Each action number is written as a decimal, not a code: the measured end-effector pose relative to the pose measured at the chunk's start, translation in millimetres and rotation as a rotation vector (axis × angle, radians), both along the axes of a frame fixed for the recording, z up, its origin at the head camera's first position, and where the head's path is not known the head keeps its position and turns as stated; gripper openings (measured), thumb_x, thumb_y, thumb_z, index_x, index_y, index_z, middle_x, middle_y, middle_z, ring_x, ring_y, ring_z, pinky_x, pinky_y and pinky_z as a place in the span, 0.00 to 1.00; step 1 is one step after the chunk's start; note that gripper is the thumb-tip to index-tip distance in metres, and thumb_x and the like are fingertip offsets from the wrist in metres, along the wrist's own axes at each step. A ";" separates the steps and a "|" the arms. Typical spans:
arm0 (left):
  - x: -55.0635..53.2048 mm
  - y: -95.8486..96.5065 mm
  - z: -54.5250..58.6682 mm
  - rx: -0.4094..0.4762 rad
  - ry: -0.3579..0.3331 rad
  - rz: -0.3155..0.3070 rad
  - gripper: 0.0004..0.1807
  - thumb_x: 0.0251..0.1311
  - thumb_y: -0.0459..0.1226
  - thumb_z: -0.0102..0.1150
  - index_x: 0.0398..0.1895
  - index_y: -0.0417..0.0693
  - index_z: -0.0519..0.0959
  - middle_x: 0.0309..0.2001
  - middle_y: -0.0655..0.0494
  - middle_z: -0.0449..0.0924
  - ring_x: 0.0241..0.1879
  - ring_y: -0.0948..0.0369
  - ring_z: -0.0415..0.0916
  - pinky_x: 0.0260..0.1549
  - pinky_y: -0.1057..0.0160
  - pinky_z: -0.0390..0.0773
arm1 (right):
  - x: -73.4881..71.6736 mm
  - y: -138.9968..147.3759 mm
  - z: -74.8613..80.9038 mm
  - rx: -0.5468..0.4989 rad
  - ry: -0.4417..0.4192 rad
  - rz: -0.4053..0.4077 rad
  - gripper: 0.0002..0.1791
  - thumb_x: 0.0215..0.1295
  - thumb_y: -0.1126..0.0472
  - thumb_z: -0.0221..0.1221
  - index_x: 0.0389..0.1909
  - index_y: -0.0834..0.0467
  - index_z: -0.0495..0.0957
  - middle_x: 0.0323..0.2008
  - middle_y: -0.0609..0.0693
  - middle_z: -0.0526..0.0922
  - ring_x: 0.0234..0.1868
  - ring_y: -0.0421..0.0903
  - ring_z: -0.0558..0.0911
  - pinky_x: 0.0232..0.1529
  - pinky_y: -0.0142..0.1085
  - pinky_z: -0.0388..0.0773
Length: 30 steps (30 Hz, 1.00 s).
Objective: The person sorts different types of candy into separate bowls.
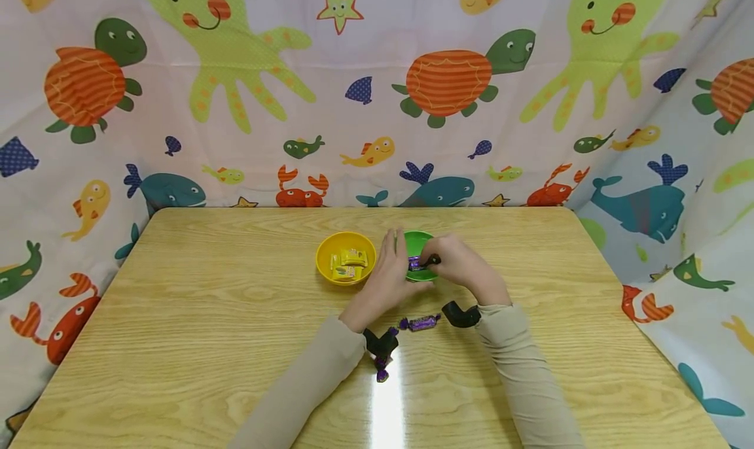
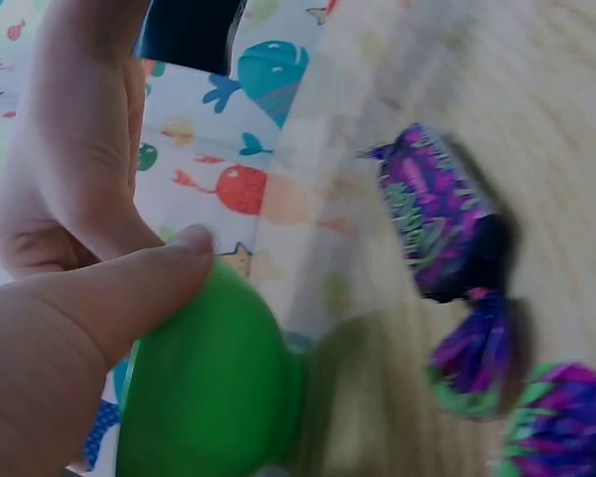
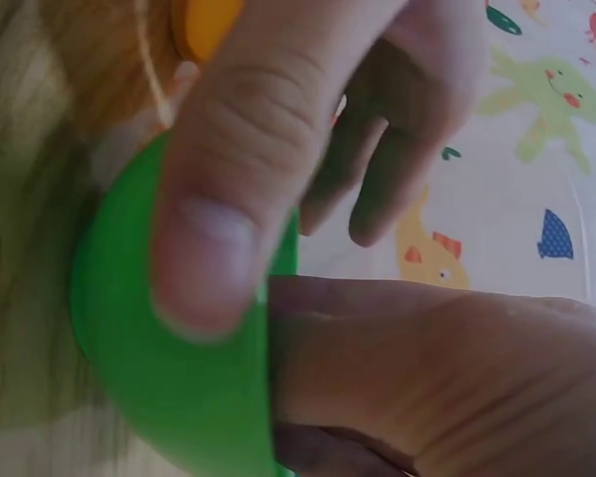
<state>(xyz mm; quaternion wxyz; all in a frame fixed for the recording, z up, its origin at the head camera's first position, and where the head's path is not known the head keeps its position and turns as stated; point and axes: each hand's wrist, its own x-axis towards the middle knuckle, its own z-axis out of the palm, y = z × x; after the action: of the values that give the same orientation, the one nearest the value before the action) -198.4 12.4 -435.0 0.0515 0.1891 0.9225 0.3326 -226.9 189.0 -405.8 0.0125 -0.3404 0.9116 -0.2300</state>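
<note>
In the head view a green bowl [image 1: 419,238] stands between both hands. My left hand [image 1: 387,271] lies along its left side with straight fingers; the thumb [image 2: 159,283] presses against the bowl's outer wall near the rim. From the right, my right hand [image 1: 462,266] reaches in over the rim, its fingers curled down at a purple wrapped candy [image 1: 415,263] in the bowl. In the right wrist view those fingertips are hidden inside the bowl. A second purple wrapped candy [image 1: 421,323] lies on the table just in front of the bowl.
Close to the left hand stands a yellow bowl [image 1: 325,271] holding several yellow packets. Another purple candy [image 1: 381,369] lies near the left wrist, partly behind a black wrist mount [image 1: 381,343]. The wooden table [image 1: 224,318] ends at a patterned curtain [image 1: 353,56].
</note>
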 end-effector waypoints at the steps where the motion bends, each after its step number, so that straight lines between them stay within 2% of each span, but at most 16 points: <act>1: 0.1 0.3 -1.6 0.017 -0.006 0.011 0.65 0.57 0.55 0.69 0.79 0.40 0.31 0.78 0.37 0.29 0.77 0.42 0.34 0.72 0.47 0.49 | -0.2 -1.4 -1.0 0.005 0.001 0.005 0.11 0.52 0.80 0.64 0.31 0.64 0.87 0.31 0.52 0.87 0.35 0.49 0.85 0.39 0.42 0.84; 6: 1.5 0.6 -10.3 0.101 -0.035 0.045 0.65 0.57 0.54 0.69 0.79 0.41 0.30 0.78 0.37 0.28 0.76 0.41 0.37 0.71 0.43 0.52 | 1.9 -7.3 -3.2 0.023 -0.024 -0.005 0.10 0.53 0.80 0.64 0.30 0.64 0.87 0.30 0.52 0.87 0.34 0.48 0.85 0.38 0.40 0.84; 13: 5.2 -0.2 -18.4 0.177 -0.041 0.088 0.65 0.57 0.56 0.69 0.79 0.41 0.32 0.78 0.37 0.35 0.75 0.42 0.45 0.69 0.41 0.57 | 3.0 -12.0 -7.4 0.055 -0.058 -0.063 0.12 0.54 0.80 0.62 0.32 0.64 0.88 0.33 0.54 0.87 0.39 0.50 0.86 0.43 0.43 0.84; 20: 4.4 -0.6 -18.3 0.231 -0.053 0.113 0.65 0.53 0.55 0.72 0.79 0.41 0.36 0.77 0.38 0.39 0.73 0.44 0.50 0.69 0.46 0.60 | 2.2 -13.5 -11.1 0.053 -0.050 -0.088 0.15 0.51 0.82 0.60 0.30 0.62 0.88 0.33 0.52 0.87 0.39 0.49 0.85 0.43 0.44 0.83; 30: 1.6 -3.9 -18.5 0.306 -0.086 0.094 0.65 0.52 0.52 0.74 0.80 0.42 0.39 0.77 0.40 0.42 0.73 0.45 0.52 0.69 0.47 0.60 | 0.6 -13.7 -14.3 0.049 -0.035 -0.100 0.16 0.50 0.82 0.59 0.28 0.61 0.88 0.32 0.52 0.87 0.38 0.48 0.85 0.42 0.44 0.83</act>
<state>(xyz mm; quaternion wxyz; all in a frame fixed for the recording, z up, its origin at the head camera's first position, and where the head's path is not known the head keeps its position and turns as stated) -196.8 8.5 -453.5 0.0459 0.1369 0.8658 0.4791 -226.3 175.2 -420.1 0.0251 -0.2898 0.9325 -0.2139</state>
